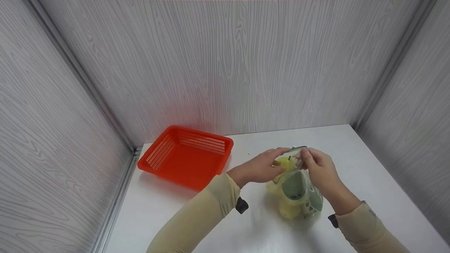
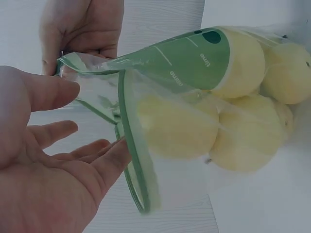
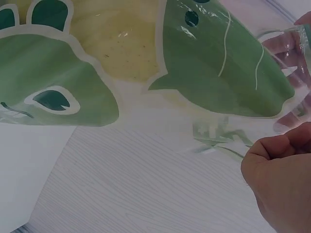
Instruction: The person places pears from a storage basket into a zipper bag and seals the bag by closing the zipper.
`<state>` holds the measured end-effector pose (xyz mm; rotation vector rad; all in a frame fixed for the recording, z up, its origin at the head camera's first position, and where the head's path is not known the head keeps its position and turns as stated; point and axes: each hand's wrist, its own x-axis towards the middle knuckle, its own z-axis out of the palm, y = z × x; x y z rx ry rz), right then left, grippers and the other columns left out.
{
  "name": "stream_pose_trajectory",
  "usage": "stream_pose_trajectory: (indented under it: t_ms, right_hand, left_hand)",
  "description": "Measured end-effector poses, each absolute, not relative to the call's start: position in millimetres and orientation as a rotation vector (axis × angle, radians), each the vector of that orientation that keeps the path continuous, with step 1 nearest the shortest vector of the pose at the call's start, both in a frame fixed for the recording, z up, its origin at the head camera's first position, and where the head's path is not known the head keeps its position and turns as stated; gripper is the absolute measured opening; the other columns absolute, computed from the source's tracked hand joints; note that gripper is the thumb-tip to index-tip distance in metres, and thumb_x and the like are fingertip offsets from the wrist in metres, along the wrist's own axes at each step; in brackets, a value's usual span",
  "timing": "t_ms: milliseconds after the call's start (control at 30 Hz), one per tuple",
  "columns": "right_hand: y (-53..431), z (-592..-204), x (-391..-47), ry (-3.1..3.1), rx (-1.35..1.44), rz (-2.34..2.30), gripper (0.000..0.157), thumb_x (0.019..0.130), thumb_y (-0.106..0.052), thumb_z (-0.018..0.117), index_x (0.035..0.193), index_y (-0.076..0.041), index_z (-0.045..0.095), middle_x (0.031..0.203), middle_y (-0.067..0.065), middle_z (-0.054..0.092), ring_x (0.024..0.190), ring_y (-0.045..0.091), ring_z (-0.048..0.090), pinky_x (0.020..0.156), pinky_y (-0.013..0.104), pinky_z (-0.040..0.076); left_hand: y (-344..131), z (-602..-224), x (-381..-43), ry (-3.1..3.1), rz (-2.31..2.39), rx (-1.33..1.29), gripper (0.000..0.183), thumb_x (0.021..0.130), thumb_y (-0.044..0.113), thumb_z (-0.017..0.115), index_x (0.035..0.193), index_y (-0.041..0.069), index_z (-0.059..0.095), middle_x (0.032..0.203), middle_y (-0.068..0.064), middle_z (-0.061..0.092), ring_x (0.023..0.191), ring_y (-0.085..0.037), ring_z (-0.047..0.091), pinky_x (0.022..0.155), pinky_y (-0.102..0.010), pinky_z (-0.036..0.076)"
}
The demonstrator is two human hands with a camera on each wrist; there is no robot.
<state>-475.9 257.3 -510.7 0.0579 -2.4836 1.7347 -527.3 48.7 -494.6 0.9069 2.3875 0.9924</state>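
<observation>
A clear plastic bag (image 1: 293, 188) with green printed patches and a green-edged mouth stands on the table at the right of the head view. Several round, pale-yellow fruits (image 2: 248, 133) with short dark stems fill it. My left hand (image 1: 262, 167) is at the bag's mouth, fingers spread, fingertips against the green edging in the left wrist view. On the mouth's other side my right hand (image 1: 321, 172) pinches the edge between thumb and curled fingers. One yellow fruit (image 1: 287, 163) shows near the opening between the hands.
A red plastic basket (image 1: 193, 158) with slotted sides stands at the back left of the white table (image 1: 242, 225). Pale wood-grain panels (image 1: 246, 66) rise behind the table and along both sides.
</observation>
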Motion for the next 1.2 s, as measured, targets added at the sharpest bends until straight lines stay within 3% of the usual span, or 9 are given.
stream_pose_trajectory:
  t_ms: [200, 400, 600, 733, 833, 933, 1200]
  right_hand:
    - [255, -514, -477, -2.487, 0.038, 1.716, 0.041, 0.111, -0.036, 0.044, 0.107, -0.001, 0.066, 0.099, 0.006, 0.063, 0.093, 0.016, 0.060, 0.082, 0.021, 0.054]
    - [256, -514, -478, -2.502, 0.033, 1.704, 0.042, 0.111, -0.037, 0.044, 0.108, -0.001, 0.067, 0.099, 0.005, 0.064, 0.093, 0.016, 0.059, 0.081, 0.021, 0.052]
    - [255, -514, -480, -2.457, 0.027, 1.757, 0.043, 0.111, -0.036, 0.045, 0.107, 0.002, 0.065, 0.097, 0.005, 0.064, 0.091, 0.015, 0.059, 0.080, 0.022, 0.054]
    - [257, -513, -482, -2.444, 0.038, 1.748, 0.044, 0.111, -0.036, 0.044, 0.107, 0.002, 0.065, 0.096, 0.005, 0.065, 0.090, 0.013, 0.060, 0.079, 0.021, 0.054]
    - [258, -513, -483, -2.455, 0.045, 1.733, 0.044, 0.111, -0.036, 0.044, 0.108, 0.002, 0.066, 0.097, 0.005, 0.066, 0.090, 0.013, 0.061, 0.080, 0.021, 0.054]
    - [259, -512, -483, -2.461, 0.047, 1.733, 0.044, 0.111, -0.037, 0.044, 0.108, 0.001, 0.066, 0.099, 0.007, 0.066, 0.090, 0.014, 0.062, 0.080, 0.022, 0.055]
    - [261, -510, -483, -2.477, 0.030, 1.715, 0.044, 0.111, -0.037, 0.045, 0.110, 0.000, 0.067, 0.100, 0.007, 0.065, 0.091, 0.015, 0.062, 0.081, 0.023, 0.056]
  left_hand:
    - [43, -500, -520, 2.391, 1.029, 0.899, 0.052, 0.102, 0.019, 0.054, 0.154, 0.019, 0.046, 0.156, -0.002, 0.048, 0.135, -0.022, 0.057, 0.112, -0.036, 0.049]
    - [35, -507, -512, 2.596, 0.825, 0.931, 0.041, 0.096, 0.020, 0.062, 0.137, 0.020, 0.063, 0.145, 0.001, 0.057, 0.130, -0.020, 0.055, 0.111, -0.038, 0.049]
    - [30, -515, -500, 2.749, 0.593, 0.896, 0.027, 0.091, 0.031, 0.066, 0.117, 0.030, 0.075, 0.114, 0.002, 0.060, 0.103, -0.015, 0.051, 0.087, -0.032, 0.053]
    - [30, -518, -498, 2.786, 0.562, 0.850, 0.026, 0.096, 0.033, 0.066, 0.118, 0.026, 0.078, 0.108, 0.001, 0.063, 0.099, -0.015, 0.054, 0.088, -0.031, 0.055]
    - [32, -518, -496, 2.810, 0.535, 0.813, 0.027, 0.100, 0.034, 0.065, 0.122, 0.024, 0.077, 0.113, 0.003, 0.071, 0.104, -0.015, 0.062, 0.097, -0.031, 0.055]
    - [33, -518, -495, 2.794, 0.548, 0.790, 0.028, 0.103, 0.032, 0.062, 0.125, 0.022, 0.076, 0.117, 0.006, 0.075, 0.106, -0.014, 0.067, 0.097, -0.031, 0.056]
    - [28, -519, -505, 2.788, 0.494, 0.711, 0.030, 0.105, 0.027, 0.060, 0.133, 0.018, 0.067, 0.127, -0.001, 0.072, 0.115, -0.020, 0.067, 0.105, -0.036, 0.054]
